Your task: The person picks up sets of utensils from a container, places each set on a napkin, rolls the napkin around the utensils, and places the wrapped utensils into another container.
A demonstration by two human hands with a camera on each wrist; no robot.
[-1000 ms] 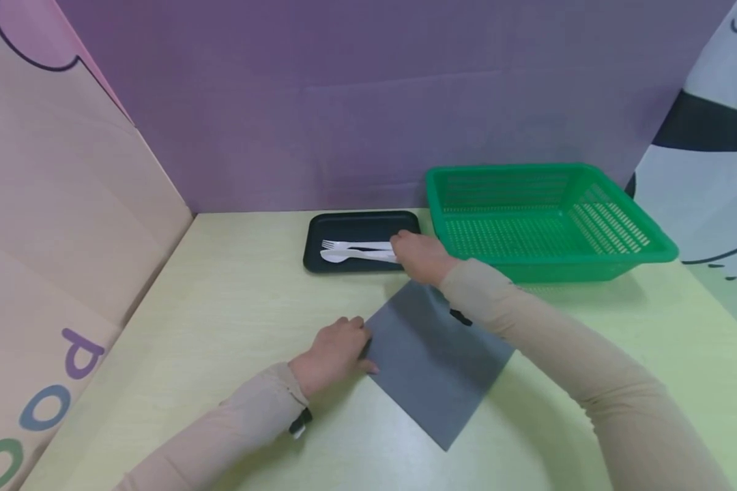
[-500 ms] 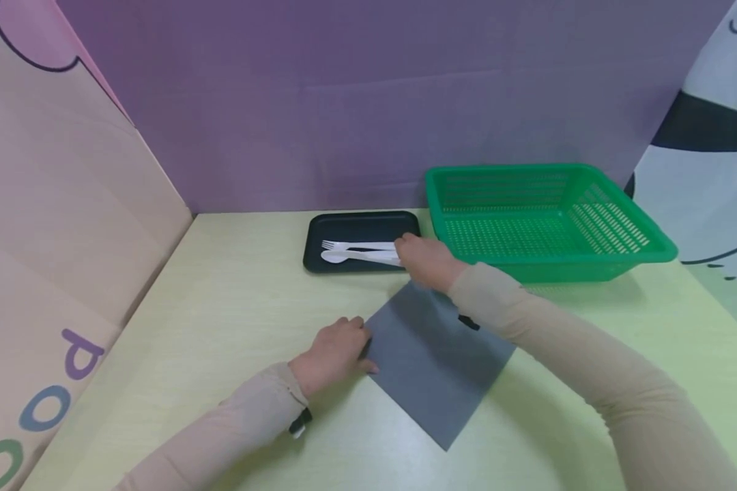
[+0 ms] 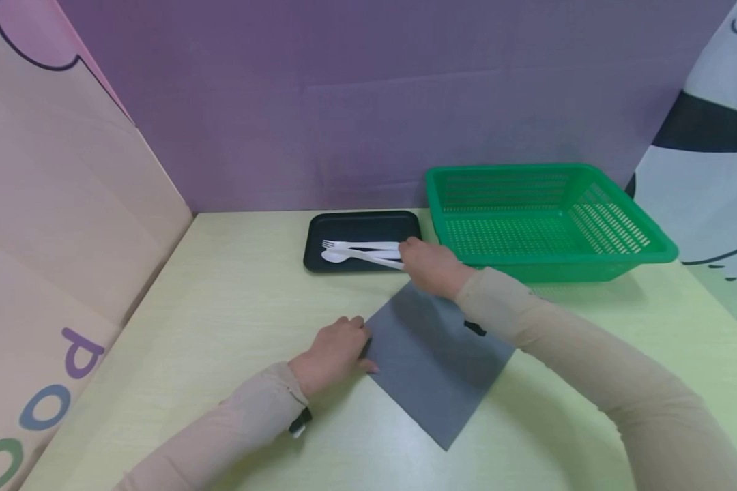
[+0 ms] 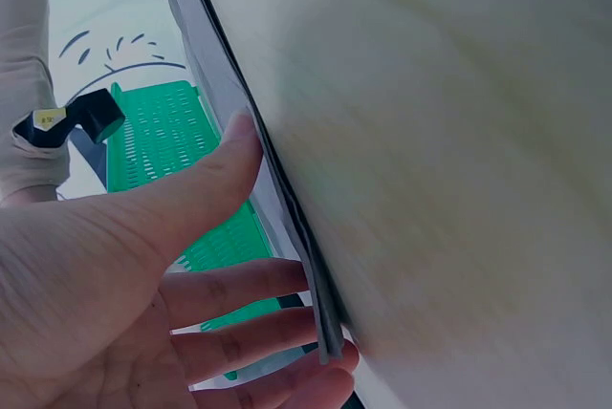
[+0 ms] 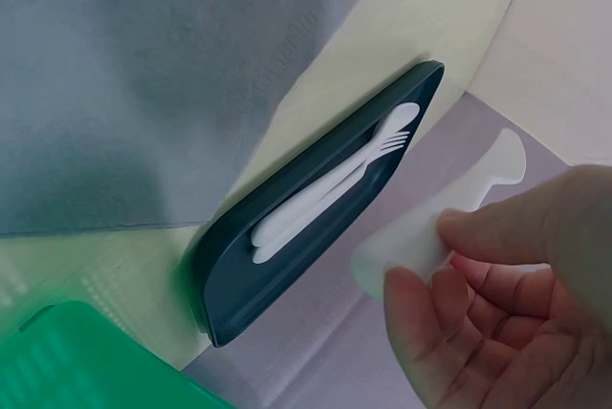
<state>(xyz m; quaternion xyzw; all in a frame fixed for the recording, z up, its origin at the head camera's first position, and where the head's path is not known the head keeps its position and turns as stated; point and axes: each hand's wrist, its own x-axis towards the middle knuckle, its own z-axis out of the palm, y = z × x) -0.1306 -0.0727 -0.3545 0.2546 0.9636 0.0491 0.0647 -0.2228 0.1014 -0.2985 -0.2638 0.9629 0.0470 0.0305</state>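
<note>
In the head view my right hand [image 3: 432, 266] is over the right end of a black tray [image 3: 319, 232]. It pinches a white plastic knife [image 5: 430, 227] between thumb and fingers, and the right wrist view shows the knife raised off the tray. A white fork [image 3: 356, 244] and a white spoon [image 3: 334, 256] lie side by side in the tray. My left hand [image 3: 334, 354] rests at the left corner of a dark grey napkin [image 3: 442, 368], its thumb and fairly straight fingers [image 4: 244, 280] touching the edge.
A green perforated basket [image 3: 553, 259] stands at the back right, close beside the tray. Behind them rises a purple wall panel [image 3: 344, 136], with a pale printed panel [image 3: 67, 204] along the left. The table [image 3: 233, 300] is pale yellow.
My right hand has shifted slightly right and towards me, drawing the plastic knife along so that it slants more across the spoon. The left hand and the napkin have stayed in place.
</note>
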